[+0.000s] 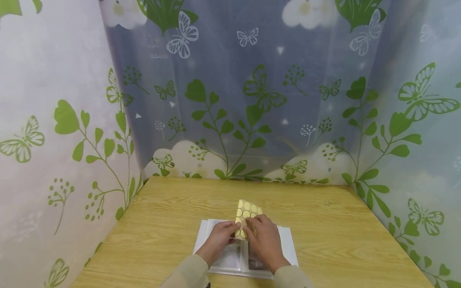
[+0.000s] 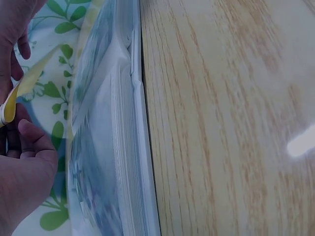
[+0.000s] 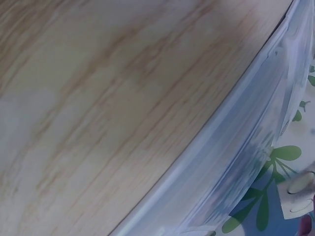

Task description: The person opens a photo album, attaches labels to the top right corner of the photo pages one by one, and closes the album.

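Note:
A sheet of round gold stickers (image 1: 248, 209) is held up over an open album (image 1: 288, 244) with clear pocket pages. My left hand (image 1: 219, 239) pinches the sheet's lower left edge between thumb and fingers. On the lower right side, the right hand (image 1: 266, 240) grips it with thumb and fingers bent over its face. The left wrist view has the sheet (image 2: 33, 76) curling at its lower end beside the left hand (image 2: 32, 172). Only a corner of the sheet (image 3: 298, 196) enters the right wrist view, where the right hand is mostly hidden.
The album lies flat on a wood-grain table (image 1: 173, 208), near its front. Its stacked pages (image 2: 128, 147) show edge-on in the left wrist view. Fabric printed with leaves and butterflies (image 1: 230, 100) hangs behind the table and along both sides.

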The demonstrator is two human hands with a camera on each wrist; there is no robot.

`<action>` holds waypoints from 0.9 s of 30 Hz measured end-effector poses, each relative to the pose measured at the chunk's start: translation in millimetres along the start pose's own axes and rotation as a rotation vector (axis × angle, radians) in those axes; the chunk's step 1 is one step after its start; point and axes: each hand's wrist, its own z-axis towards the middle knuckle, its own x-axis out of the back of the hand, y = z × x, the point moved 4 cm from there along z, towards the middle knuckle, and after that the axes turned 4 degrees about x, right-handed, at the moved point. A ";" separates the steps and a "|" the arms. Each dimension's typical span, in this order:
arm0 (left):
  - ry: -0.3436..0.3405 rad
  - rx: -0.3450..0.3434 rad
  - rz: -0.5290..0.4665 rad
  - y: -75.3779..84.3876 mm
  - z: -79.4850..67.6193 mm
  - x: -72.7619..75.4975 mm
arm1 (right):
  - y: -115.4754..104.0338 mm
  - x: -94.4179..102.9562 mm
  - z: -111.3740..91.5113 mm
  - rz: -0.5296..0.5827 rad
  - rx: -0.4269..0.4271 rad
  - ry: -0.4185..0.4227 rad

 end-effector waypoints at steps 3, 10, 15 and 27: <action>0.004 -0.004 0.011 0.5 -0.6 -1.5 | -0.7 0.9 0.9 -0.023 -0.001 -0.011; 0.006 -0.003 0.011 0.5 -2.3 -3.5 | -0.6 0.2 0.0 0.018 -0.026 -0.059; -0.009 -0.010 0.039 -1.1 -2.2 -3.5 | 0.7 -0.4 -0.2 0.039 -0.047 -0.059; -0.028 -0.019 0.079 -2.4 -1.7 -4.0 | 5.8 -3.3 -0.6 0.132 -0.158 -0.076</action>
